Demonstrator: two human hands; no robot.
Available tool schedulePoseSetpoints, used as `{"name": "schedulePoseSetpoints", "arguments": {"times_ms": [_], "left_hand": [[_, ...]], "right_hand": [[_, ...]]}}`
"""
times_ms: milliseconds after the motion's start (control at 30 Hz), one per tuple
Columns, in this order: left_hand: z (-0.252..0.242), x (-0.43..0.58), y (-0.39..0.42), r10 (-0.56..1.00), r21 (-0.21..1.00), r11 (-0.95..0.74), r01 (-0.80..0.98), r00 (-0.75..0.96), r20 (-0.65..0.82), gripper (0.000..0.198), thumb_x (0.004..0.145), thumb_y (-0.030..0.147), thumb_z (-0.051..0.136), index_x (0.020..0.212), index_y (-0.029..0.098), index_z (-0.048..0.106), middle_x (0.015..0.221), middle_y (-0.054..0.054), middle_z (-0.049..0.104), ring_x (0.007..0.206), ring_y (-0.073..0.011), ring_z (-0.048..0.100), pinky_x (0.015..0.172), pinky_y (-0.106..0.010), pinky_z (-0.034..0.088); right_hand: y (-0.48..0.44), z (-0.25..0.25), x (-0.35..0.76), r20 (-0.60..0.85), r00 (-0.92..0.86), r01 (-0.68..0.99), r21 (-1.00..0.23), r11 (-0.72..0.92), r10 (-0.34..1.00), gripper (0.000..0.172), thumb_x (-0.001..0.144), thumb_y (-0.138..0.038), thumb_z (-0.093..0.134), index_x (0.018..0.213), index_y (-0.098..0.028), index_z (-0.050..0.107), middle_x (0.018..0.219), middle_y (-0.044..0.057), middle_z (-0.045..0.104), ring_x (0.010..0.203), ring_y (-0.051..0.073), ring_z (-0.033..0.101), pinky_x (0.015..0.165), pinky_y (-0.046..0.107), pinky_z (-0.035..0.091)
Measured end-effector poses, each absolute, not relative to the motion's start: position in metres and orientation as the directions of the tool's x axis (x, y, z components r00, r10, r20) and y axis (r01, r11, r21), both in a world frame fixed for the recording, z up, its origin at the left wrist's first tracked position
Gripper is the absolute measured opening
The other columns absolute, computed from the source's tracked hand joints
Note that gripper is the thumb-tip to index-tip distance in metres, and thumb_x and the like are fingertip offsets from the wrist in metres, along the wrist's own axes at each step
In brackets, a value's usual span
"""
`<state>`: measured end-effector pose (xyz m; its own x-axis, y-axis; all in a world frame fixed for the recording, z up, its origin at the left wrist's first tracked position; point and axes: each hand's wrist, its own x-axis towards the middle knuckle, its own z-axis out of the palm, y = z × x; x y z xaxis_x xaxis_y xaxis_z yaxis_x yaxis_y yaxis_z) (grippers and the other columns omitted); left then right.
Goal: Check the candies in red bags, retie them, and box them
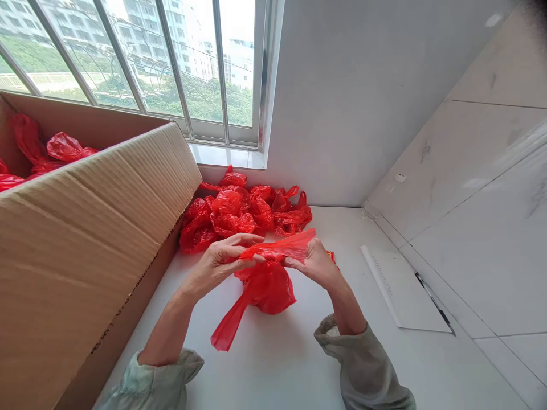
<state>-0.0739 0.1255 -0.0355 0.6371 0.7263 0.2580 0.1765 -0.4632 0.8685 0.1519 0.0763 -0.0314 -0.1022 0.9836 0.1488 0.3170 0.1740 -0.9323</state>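
Observation:
A red plastic bag (273,290) with something bulky inside hangs between my two hands, just over the white table. My left hand (217,262) pinches the twisted upper part of the bag from the left, thumb and fingers closed on it. On the other side, my right hand (315,265) grips the gathered plastic, with a flap of it running up beside the fingers. One loose handle of the bag dangles down toward the lower left. What the bag contains is hidden by the plastic.
Several tied red bags (239,208) lie heaped against the wall. A large cardboard box (98,228) at the left holds more red bags (64,148). Beside the tiled wall are a white paper pad (397,290) and a pen (433,302). A barred window (171,62) is behind.

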Motion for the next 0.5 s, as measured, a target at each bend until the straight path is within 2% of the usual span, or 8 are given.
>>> {"name": "schedulePoseSetpoints", "arguments": {"times_ms": [67, 167, 300, 500], "left_hand": [[-0.036, -0.080, 0.128, 0.704, 0.845, -0.472, 0.249, 0.683, 0.192, 0.027, 0.091, 0.040, 0.062, 0.078, 0.022, 0.078, 0.101, -0.004, 0.058, 0.093, -0.0177, 0.055, 0.076, -0.024, 0.044], [-0.040, -0.089, 0.134, 0.654, 0.794, -0.488, 0.362, 0.754, 0.058, 0.032, 0.090, 0.042, 0.063, 0.070, 0.019, 0.073, 0.081, 0.000, 0.048, 0.073, -0.0124, 0.045, 0.062, -0.022, 0.037], [-0.045, -0.097, 0.140, 0.607, 0.747, -0.491, 0.448, 0.791, -0.076, 0.041, 0.088, 0.043, 0.064, 0.058, 0.015, 0.062, 0.074, 0.002, 0.045, 0.063, -0.0098, 0.038, 0.055, -0.024, 0.028], [-0.042, -0.102, 0.135, 0.596, 0.714, -0.498, 0.492, 0.792, -0.130, 0.044, 0.085, 0.038, 0.067, 0.051, 0.014, 0.052, 0.071, 0.003, 0.042, 0.060, -0.0089, 0.036, 0.054, -0.024, 0.027]], "right_hand": [[0.080, -0.037, 0.156, 0.106, -0.120, 0.332, -0.933, 0.141, 0.987, 0.006, 0.068, -0.017, 0.059, 0.063, -0.017, 0.062, 0.062, -0.003, 0.058, 0.059, 0.011, 0.050, 0.054, 0.022, 0.038], [0.093, -0.052, 0.164, 0.038, -0.152, 0.396, -0.913, 0.096, 0.988, 0.010, 0.064, -0.012, 0.055, 0.061, -0.016, 0.064, 0.061, -0.003, 0.060, 0.058, 0.010, 0.051, 0.054, 0.021, 0.037], [0.109, -0.073, 0.177, -0.019, -0.118, 0.437, -0.899, 0.034, 0.993, 0.010, 0.060, -0.011, 0.057, 0.059, -0.016, 0.065, 0.059, -0.001, 0.063, 0.060, 0.012, 0.057, 0.059, 0.023, 0.042], [0.104, -0.069, 0.190, -0.006, -0.070, 0.456, -0.890, 0.027, 0.998, 0.010, 0.068, -0.020, 0.059, 0.070, -0.018, 0.069, 0.069, 0.001, 0.067, 0.068, 0.014, 0.061, 0.067, 0.024, 0.047]]}}
